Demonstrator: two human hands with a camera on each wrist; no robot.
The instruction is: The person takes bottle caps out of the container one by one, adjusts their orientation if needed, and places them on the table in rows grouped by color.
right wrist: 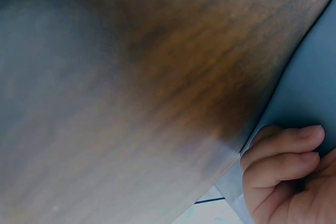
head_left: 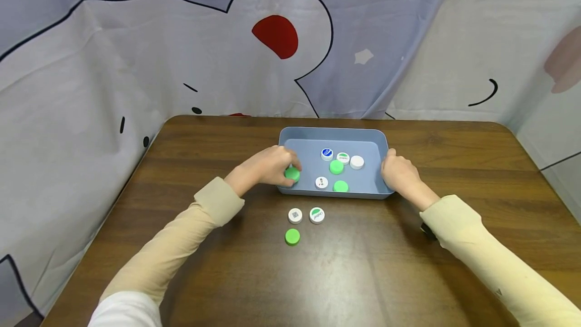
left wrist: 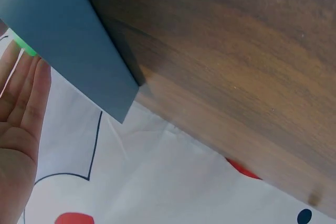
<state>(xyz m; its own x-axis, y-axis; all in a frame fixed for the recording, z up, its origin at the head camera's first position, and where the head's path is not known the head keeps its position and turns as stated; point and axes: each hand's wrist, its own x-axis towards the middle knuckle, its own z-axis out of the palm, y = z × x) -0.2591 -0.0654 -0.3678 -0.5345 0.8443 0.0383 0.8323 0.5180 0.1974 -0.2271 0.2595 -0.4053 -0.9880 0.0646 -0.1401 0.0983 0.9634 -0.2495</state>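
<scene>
My left hand (head_left: 275,165) reaches over the left end of a blue-grey tray (head_left: 336,196) and pinches a green bottle cap (head_left: 292,174) between thumb and fingers. In the left wrist view, a sliver of that green cap shows above the fingertips, past the tray wall (left wrist: 68,40). At the other end, my right hand (head_left: 401,173) grips the tray's right rim, its fingers curled against the outer wall in the right wrist view. Inside the tray lie two more green caps (head_left: 336,167), a blue-printed cap (head_left: 327,154) and several white caps (head_left: 356,162).
On the brown wooden table (head_left: 227,286), in front of the tray, are a white cap with a square code (head_left: 295,215), a white cap with green print (head_left: 316,215) and a green cap (head_left: 292,236). A printed curtain (head_left: 204,54) hangs behind the table.
</scene>
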